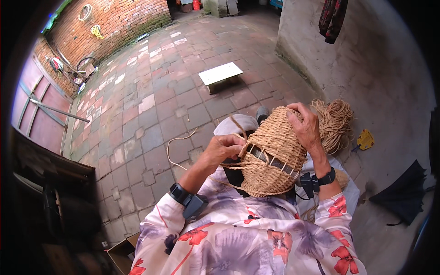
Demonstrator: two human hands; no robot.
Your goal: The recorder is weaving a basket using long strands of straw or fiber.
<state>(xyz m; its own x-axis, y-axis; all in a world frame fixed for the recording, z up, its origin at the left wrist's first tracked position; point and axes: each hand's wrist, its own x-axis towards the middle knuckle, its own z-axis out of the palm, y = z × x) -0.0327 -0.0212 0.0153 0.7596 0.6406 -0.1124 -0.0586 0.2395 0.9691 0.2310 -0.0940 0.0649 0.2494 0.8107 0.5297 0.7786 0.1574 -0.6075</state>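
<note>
A tan basket [275,133] woven from twisted straw cord lies tilted across my lap. Along its side runs an unwoven gap, where pale upright ribs and a dark inside show. My left hand [228,147] is at the basket's left edge, thumb and fingers pinched on a cord [239,123] whose loose end sticks up. From there a thin length of cord [169,153] trails to the left over the paving. My right hand [305,126] grips the far right rim of the basket, fingers curled over it. Loose strands cross the side below the gap.
A big bundle of straw cord [333,123] lies right of the basket, near a yellow fan-shaped thing [365,139]. A low white-topped stool [221,74] stands ahead on the paving. At the right are a black folded umbrella [403,195] and a concrete wall [366,59]; an open cardboard box [120,256] sits lower left.
</note>
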